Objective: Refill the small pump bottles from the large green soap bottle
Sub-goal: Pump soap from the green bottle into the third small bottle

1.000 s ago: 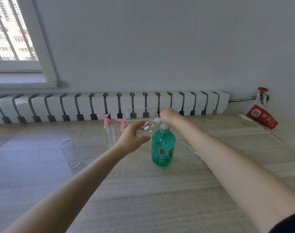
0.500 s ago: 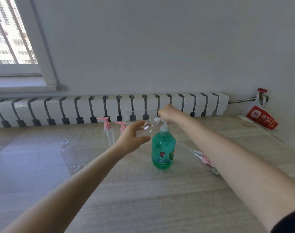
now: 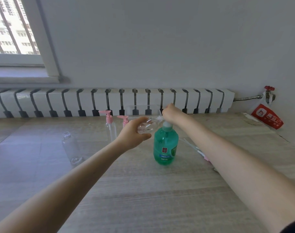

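On the pale wood-grain tabletop [image 3: 143, 190], matte and streaked, a rounded translucent green soap bottle [image 3: 166, 145] stands upright at centre, label facing the camera. The left grip [image 3: 133, 132] wraps a small clear bottle [image 3: 147, 126] tipped sideways, with its neck at the green bottle's top. The right grip [image 3: 170, 113] is curled over that top, and the pump head is hidden. A capless clear bottle [image 3: 71, 147] stands to the left. Loose pink pumps [image 3: 199, 151] lie beside the right forearm. Behind are two pink-pump bottles [image 3: 109, 125]. Beyond them are a ribbed white radiator [image 3: 59, 101], a grey wall, a window [image 3: 12, 31] and a red bag [image 3: 267, 116].
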### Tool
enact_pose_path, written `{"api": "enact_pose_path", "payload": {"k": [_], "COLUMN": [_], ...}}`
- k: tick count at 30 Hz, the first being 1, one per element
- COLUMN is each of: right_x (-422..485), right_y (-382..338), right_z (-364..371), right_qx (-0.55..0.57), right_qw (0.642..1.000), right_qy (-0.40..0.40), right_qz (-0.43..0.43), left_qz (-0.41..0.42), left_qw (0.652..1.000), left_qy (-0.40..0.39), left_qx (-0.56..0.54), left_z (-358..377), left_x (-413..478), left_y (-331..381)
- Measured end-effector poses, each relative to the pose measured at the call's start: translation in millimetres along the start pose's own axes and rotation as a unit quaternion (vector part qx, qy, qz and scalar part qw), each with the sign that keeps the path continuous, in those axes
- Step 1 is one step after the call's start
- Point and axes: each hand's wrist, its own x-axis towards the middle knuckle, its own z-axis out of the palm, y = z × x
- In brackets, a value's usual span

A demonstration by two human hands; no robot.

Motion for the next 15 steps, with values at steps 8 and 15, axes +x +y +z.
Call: {"api": "enact_pose_path", "payload": {"k": [8, 15], "right_x": [-5.6, -4.5], "right_y": [-0.7, 0.0], "right_z": [-4.9, -5.3], "right_qx": [0.015, -0.043], "right_qw": [1.000, 0.998], "right_qy": [-0.027, -0.023], "right_qz": [-0.001, -0.028], "left_qz": [0.003, -0.006], "left_qw": [1.000, 1.000], "left_qy": [-0.003, -0.009], "left_qx": [-0.004, -0.010], "left_z": [1.5, 0.5], "left_x": [2.6, 2.1], "left_y": [-2.2, -0.9]}}
